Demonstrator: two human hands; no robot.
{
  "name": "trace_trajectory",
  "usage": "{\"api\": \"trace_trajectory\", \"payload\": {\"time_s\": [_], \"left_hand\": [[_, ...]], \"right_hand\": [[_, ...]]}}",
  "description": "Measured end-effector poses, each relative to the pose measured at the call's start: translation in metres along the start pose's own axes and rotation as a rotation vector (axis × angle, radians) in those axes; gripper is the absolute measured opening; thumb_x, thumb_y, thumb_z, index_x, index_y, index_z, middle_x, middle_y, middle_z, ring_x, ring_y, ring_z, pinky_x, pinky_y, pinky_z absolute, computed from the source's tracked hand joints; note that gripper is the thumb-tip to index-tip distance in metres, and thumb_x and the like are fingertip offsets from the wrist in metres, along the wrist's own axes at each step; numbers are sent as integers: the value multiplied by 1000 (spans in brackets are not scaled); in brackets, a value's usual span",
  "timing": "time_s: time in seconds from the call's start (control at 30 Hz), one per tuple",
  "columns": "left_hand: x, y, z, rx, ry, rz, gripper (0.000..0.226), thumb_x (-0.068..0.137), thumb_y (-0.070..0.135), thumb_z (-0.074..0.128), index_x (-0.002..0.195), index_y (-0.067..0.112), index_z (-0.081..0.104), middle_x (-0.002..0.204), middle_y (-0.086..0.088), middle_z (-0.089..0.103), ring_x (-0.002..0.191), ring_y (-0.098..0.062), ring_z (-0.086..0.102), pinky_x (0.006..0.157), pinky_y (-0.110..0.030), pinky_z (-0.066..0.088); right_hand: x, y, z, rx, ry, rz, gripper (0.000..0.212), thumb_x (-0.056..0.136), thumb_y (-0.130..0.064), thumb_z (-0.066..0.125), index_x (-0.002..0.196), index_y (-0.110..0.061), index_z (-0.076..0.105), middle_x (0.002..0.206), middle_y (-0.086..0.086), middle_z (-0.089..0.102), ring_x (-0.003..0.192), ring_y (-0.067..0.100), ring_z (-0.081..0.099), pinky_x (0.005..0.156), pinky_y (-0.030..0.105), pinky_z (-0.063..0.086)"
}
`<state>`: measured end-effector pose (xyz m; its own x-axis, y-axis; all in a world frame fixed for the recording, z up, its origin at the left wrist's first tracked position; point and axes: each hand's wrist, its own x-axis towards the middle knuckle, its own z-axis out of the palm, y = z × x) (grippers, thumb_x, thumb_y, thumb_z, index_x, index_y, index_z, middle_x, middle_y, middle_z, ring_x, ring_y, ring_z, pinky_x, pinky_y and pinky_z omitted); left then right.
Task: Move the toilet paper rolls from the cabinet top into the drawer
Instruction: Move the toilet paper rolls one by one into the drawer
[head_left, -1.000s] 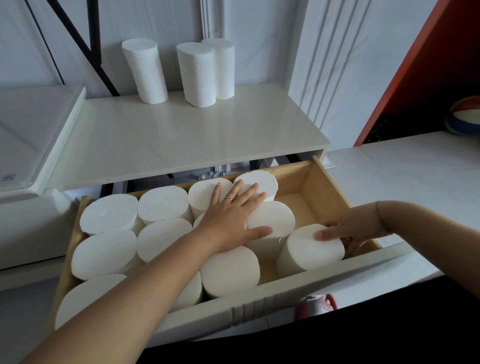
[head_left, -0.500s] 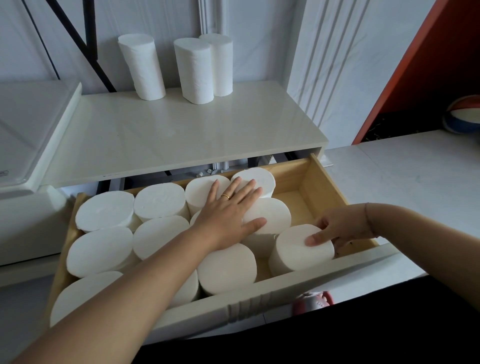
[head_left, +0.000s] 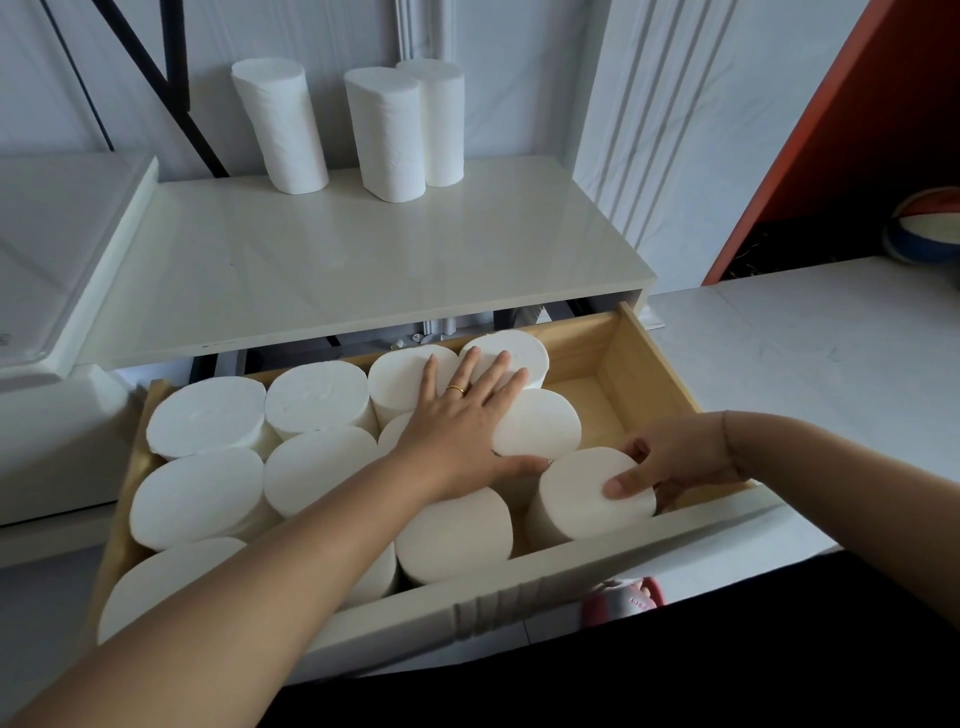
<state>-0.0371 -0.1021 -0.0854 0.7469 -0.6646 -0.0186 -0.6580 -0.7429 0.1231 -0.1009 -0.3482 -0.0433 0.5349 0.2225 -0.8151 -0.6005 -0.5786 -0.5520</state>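
Note:
Three white toilet paper rolls stand upright at the back of the cream cabinet top (head_left: 363, 260): a leaning roll (head_left: 280, 124) on the left, a roll (head_left: 385, 136) in the middle and a roll (head_left: 439, 119) behind it. The open wooden drawer (head_left: 657, 364) below holds several upright rolls. My left hand (head_left: 462, 421) lies flat, fingers spread, on the tops of the packed rolls. My right hand (head_left: 670, 457) grips the front right roll (head_left: 582, 493), thumb on its top, fingers down its right side.
The drawer's right end shows bare wooden bottom (head_left: 592, 400). A white raised lid (head_left: 57, 249) sits left of the cabinet top. A white floor or ledge (head_left: 810, 353) extends right, with a ball (head_left: 924, 228) at the far right. A pink object (head_left: 623, 597) peeks out below the drawer front.
My right hand has pushed the front right roll leftward toward the other rolls. My left hand stays pressed on the roll tops.

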Motion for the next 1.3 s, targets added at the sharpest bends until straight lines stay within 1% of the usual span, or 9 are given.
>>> {"api": "trace_trajectory", "payload": {"time_s": [0.1, 0.23, 0.43, 0.6, 0.67, 0.77, 1.07, 1.2, 1.3], "left_hand": [[2, -3, -2, -6, -23, 21, 92, 70, 83, -4, 147, 35, -12, 156, 11, -18, 141, -17, -25, 111, -56, -13], [1, -3, -3, 0, -18, 32, 87, 73, 80, -2, 147, 35, -12, 156, 11, -19, 141, -17, -25, 111, -56, -13], [2, -4, 0, 10, 2, 31, 85, 75, 80, -2, 147, 36, -12, 156, 12, -19, 141, -15, -25, 112, -55, -13], [4, -5, -2, -1, -15, 28, 97, 66, 88, 1, 147, 36, -11, 155, 13, -19, 141, -16, -26, 111, -54, -15], [5, -4, -2, 4, -19, 21, 98, 65, 88, 1, 147, 36, -11, 156, 14, -19, 141, -15, -26, 112, -54, -14], [5, -3, -2, 5, -18, 12, 98, 65, 88, 0, 147, 36, -11, 156, 14, -18, 141, -15, -25, 112, -54, -14], [4, -2, -4, 5, -25, 12, 95, 68, 87, 4, 147, 36, -12, 156, 14, -18, 141, -14, -26, 112, -55, -13], [3, -2, -3, 6, -13, 18, 92, 71, 85, 4, 147, 36, -12, 156, 14, -18, 140, -14, -26, 111, -54, -13], [4, -3, -2, 5, 6, 15, 87, 73, 82, 0, 147, 36, -10, 156, 14, -17, 141, -13, -25, 112, -53, -14]], "right_hand": [[0, 1, 2, 7, 12, -10, 26, 84, -23, 71, 107, -12, 67, 100, 3, 73, 86, 14, 69, 72, 21, 57], [0, 0, 4, 23, 14, -21, 26, 82, -24, 72, 104, -12, 68, 97, 2, 74, 85, 13, 70, 70, 21, 56], [-2, -3, 8, 25, 24, -33, 40, 79, -26, 73, 114, -8, 65, 108, 7, 72, 91, 16, 69, 77, 24, 57], [-1, -6, 11, 28, 23, -34, 29, 83, -23, 70, 109, -11, 66, 104, 5, 73, 88, 15, 71, 74, 22, 58], [0, -6, 12, 26, 33, -36, 30, 83, -24, 71, 109, -10, 66, 105, 6, 73, 90, 16, 70, 76, 23, 58], [2, -5, 16, 29, 37, -40, 34, 81, -25, 73, 110, -10, 66, 109, 8, 72, 94, 19, 69, 80, 25, 58], [10, -11, 32, 67, 20, -76, 30, 76, -28, 77, 102, -15, 70, 107, 6, 74, 95, 19, 70, 75, 22, 58], [8, -14, 35, 43, 29, -87, 30, 80, -28, 74, 106, -14, 68, 110, 7, 72, 97, 19, 69, 79, 23, 58], [5, -20, 40, -54, 93, -124, 33, 82, -30, 72, 110, -13, 66, 107, 4, 72, 94, 16, 70, 79, 22, 58]]}}
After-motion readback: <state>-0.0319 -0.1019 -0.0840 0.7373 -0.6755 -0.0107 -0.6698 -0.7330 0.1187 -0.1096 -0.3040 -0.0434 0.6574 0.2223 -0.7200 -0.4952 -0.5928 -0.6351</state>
